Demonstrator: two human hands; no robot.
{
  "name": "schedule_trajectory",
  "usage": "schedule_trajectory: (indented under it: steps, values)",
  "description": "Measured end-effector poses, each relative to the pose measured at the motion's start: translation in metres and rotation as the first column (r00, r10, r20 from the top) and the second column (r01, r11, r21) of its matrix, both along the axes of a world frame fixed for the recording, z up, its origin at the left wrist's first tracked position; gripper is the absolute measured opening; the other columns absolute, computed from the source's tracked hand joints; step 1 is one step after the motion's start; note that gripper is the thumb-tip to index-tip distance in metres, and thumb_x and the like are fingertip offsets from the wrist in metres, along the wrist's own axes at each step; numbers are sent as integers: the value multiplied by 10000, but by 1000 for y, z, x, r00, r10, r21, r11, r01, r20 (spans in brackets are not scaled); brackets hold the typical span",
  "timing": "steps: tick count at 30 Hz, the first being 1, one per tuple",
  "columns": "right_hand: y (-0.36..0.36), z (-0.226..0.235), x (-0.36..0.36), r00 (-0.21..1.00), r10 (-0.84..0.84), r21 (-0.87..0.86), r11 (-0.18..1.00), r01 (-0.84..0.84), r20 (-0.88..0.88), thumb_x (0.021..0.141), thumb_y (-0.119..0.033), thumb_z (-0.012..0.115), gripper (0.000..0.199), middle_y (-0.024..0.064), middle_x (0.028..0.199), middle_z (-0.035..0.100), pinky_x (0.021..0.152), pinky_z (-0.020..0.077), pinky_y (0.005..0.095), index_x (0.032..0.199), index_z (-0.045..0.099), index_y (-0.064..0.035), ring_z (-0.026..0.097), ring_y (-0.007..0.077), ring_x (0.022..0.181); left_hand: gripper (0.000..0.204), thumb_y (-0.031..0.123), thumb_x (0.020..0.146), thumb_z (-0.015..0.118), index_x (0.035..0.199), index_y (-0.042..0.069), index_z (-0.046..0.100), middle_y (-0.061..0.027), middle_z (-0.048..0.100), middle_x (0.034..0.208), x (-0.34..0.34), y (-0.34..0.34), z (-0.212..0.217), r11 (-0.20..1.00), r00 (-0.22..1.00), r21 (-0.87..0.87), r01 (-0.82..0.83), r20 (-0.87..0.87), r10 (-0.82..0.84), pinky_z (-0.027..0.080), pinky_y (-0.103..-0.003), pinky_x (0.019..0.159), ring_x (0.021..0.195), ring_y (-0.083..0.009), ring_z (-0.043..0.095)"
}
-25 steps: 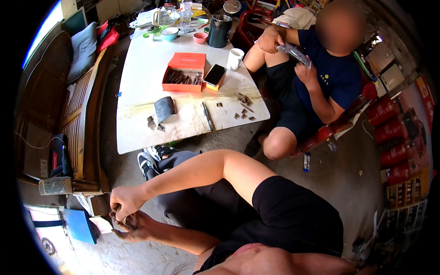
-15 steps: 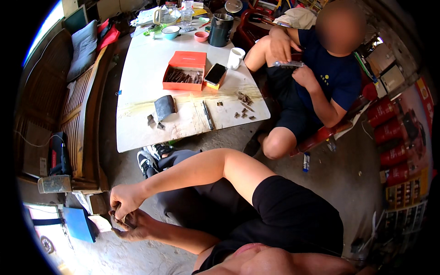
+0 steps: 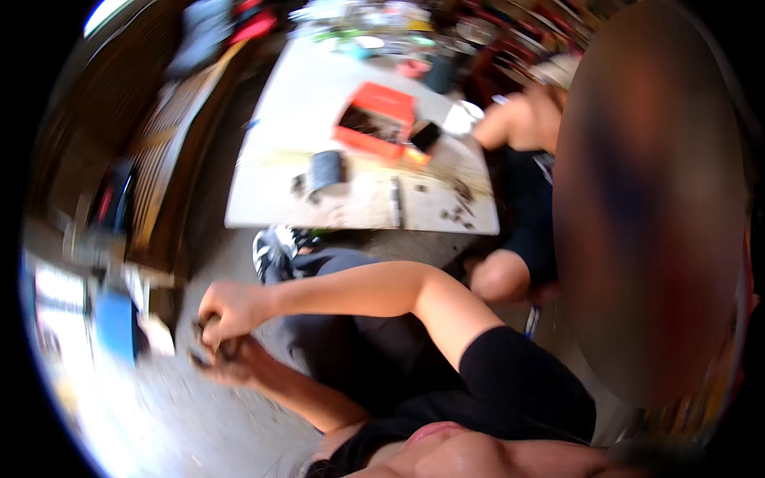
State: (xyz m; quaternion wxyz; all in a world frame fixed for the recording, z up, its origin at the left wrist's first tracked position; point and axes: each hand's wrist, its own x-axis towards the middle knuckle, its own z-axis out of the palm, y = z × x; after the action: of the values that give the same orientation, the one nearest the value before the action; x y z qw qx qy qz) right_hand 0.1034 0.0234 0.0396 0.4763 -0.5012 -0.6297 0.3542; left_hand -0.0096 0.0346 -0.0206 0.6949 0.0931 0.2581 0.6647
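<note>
My right hand (image 3: 233,311) reaches across to the left and sits over my left hand (image 3: 235,365), off the table near the floor side. Its fingers are closed in a pinch, pointing down toward the left hand. Under it, the left hand is palm up and curled, with dark smudges on its fingers. Something small and dark brown shows between the two hands, too blurred to name. On the white table, an orange-red box (image 3: 382,97) holds dark brown strips, and a grey pouch-like object (image 3: 325,170) lies near the front edge.
A pen-like stick (image 3: 396,202), small dark pieces (image 3: 456,215), a phone (image 3: 425,136) and a white mug (image 3: 462,118) are on the table (image 3: 271,191). Another person (image 3: 522,215) sits at the right. A wooden bench (image 3: 171,151) runs along the left.
The whole view has swung and blurred, so the table sits further right and higher. My hands stay together, the right one above the left.
</note>
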Motion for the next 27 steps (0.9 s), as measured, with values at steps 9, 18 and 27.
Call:
schedule_trajectory:
  steps: [9,18,27]
  values:
    - [-1,14,4,988,-115,-246,965,87,-102,822,-162,626,232,-7,617,497,538,372,232,703,564,27,431,39,617,354,396,885,518,783,61,566,-121,623,911,19,-9,45,971,938,-191,141,339,-69,448,-312,859,886,-217,579]
    - [0,3,-4,969,-115,-289,956,48,-219,822,-140,637,230,16,599,534,525,392,237,708,563,45,450,40,603,373,418,875,539,732,74,517,-126,611,900,11,-11,36,984,899,-119,129,433,-66,431,-305,820,848,-207,559]
    - [4,10,-16,983,-85,-349,937,24,-162,824,-138,631,231,19,610,547,542,407,248,703,565,47,469,48,611,383,425,877,542,719,78,517,-128,613,909,2,-7,37,982,899,-153,110,436,-33,435,-312,834,875,-212,564]
